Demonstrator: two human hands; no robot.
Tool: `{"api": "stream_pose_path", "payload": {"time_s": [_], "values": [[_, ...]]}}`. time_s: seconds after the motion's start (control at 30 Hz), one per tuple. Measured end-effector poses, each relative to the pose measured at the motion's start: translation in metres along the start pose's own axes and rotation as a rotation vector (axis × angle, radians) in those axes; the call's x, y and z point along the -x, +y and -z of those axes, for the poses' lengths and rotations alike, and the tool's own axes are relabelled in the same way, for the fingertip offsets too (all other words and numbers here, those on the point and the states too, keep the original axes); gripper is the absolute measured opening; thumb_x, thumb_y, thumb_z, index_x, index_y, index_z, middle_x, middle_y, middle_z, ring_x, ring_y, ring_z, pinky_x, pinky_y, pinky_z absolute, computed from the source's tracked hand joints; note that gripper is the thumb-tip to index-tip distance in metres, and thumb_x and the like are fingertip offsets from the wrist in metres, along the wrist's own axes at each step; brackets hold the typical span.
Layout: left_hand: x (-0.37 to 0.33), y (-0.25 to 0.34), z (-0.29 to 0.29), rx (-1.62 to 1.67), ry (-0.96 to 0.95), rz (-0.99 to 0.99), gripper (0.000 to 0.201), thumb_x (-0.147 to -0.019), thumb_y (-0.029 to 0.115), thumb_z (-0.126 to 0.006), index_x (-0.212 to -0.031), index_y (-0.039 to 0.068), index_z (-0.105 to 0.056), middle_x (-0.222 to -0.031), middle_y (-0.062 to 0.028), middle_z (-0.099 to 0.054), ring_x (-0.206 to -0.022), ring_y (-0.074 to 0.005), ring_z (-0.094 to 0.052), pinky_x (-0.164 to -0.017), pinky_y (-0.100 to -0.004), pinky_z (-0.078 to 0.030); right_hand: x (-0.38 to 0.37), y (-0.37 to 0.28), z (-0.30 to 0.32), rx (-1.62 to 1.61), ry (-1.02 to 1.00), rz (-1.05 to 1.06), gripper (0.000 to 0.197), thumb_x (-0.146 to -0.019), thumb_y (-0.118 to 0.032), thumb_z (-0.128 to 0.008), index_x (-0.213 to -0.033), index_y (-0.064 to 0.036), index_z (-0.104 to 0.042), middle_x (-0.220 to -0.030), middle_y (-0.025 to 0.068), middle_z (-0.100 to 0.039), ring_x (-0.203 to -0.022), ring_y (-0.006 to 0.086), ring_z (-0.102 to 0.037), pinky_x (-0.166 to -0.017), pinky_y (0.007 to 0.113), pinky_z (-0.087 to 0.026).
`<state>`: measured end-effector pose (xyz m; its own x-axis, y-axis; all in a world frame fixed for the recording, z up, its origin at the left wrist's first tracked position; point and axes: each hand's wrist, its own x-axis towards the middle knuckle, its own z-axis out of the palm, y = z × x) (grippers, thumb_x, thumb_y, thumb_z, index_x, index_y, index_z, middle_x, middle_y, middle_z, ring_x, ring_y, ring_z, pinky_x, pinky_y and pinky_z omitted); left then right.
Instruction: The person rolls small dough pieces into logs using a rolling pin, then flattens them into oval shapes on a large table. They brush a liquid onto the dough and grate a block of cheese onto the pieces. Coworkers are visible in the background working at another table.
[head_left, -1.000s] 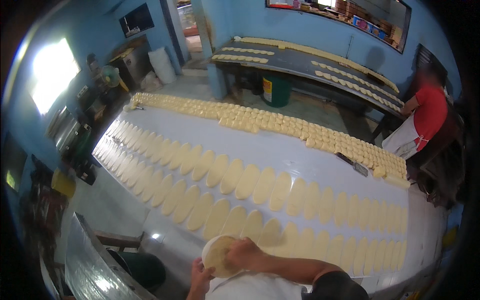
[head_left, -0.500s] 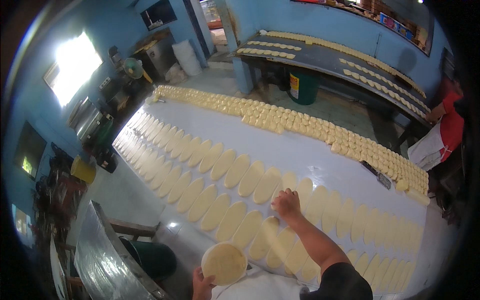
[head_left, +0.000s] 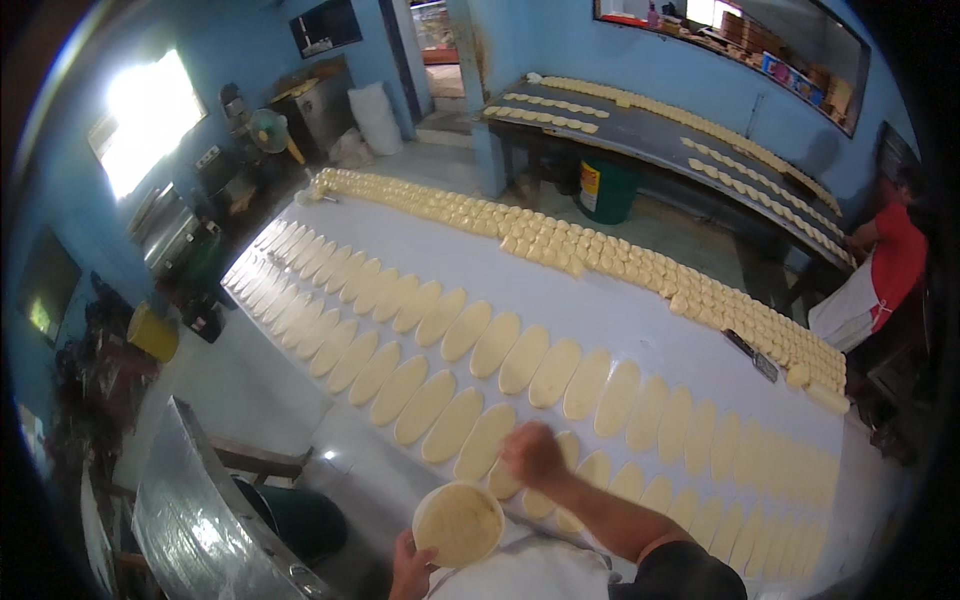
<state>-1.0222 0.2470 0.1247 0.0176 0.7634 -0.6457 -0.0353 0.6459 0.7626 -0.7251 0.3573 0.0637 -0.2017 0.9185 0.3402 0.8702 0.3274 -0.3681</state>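
Observation:
My left hand grips the side of a round white bowl close to my apron, at the table's near edge. Pale yellow, crumbly-looking filling lies in the bowl. My right hand is closed and hovers over the nearer row of flattened dough, just beyond the bowl. Motion blurs its fingers, and whatever they hold is hidden. Flat oval dough pieces lie in two long rows across the white table, side by side.
Rounded dough pieces line the table's far edge, with a dark-bladed scraper or knife beside them. A person in red stands at a dark table with more dough. A metal-topped table and green bin stand left.
My right hand has moved from the farther dough row back to the nearer one, closer to the bowl. The left hand still holds the bowl in nearly the same place.

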Motion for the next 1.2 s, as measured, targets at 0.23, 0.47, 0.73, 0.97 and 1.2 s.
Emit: {"api": "stream_pose_path", "payload": {"time_s": [0.23,0.47,0.73,0.97,1.2], "values": [[-0.103,-0.025,0.094,0.161,-0.341,-0.039,0.072,-0.079,0.008,-0.072,-0.139,0.005,-0.032,-0.130,-0.0207,-0.050,-0.118,-0.0326,-0.057,-0.090,-0.0468,-0.058,0.018,-0.155,-0.057,0.071,-0.239,0.036,0.010,-0.078,-0.023,-0.064,-0.075,-0.0162,-0.070,-0.082,0.0046,-0.066,-0.088,0.0256,-0.064,-0.075,0.043,-0.049],[-0.111,0.019,0.133,0.058,-0.284,0.039,0.075,-0.078,0.005,-0.074,-0.141,0.005,-0.032,-0.131,-0.0193,-0.048,-0.118,-0.0335,-0.058,-0.092,-0.0474,-0.058,-0.010,-0.203,-0.056,-0.001,-0.381,-0.055,0.011,-0.080,-0.021,-0.063,-0.078,-0.0171,-0.072,-0.086,0.0040,-0.066,-0.088,0.0269,-0.064,-0.076,0.042,-0.048],[-0.131,0.018,0.165,0.096,-0.274,0.053,0.077,-0.076,0.003,-0.074,-0.141,0.005,-0.033,-0.129,-0.0199,-0.049,-0.114,-0.0342,-0.060,-0.089,-0.0472,-0.059,0.021,-0.118,-0.031,0.232,-0.068,-0.585,0.014,-0.087,-0.030,-0.066,-0.085,-0.0235,-0.078,-0.084,0.0022,-0.065,-0.091,0.0276,-0.060,-0.080,0.044,-0.045],[-0.127,0.033,0.186,0.114,-0.254,0.019,0.077,-0.074,0.007,-0.073,-0.140,0.005,-0.033,-0.131,-0.0218,-0.049,-0.115,-0.0352,-0.059,-0.089,-0.0497,-0.059,0.034,-0.079,-0.060,0.371,-0.121,-0.607,0.012,-0.084,-0.030,-0.068,-0.089,-0.0275,-0.078,-0.088,-0.0012,-0.064,-0.098,0.0230,-0.057,-0.086,0.043,-0.043],[-0.126,0.039,0.189,0.119,-0.165,0.026,0.079,-0.074,0.006,-0.073,-0.141,0.005,-0.032,-0.132,-0.0210,-0.048,-0.116,-0.0348,-0.058,-0.090,-0.0486,-0.058,-0.001,-0.083,-0.095,0.336,-0.008,-0.514,0.016,-0.083,-0.034,-0.069,-0.082,-0.0189,-0.075,-0.081,0.0024,-0.063,-0.089,0.0260,-0.058,-0.078,0.045,-0.043]]}}
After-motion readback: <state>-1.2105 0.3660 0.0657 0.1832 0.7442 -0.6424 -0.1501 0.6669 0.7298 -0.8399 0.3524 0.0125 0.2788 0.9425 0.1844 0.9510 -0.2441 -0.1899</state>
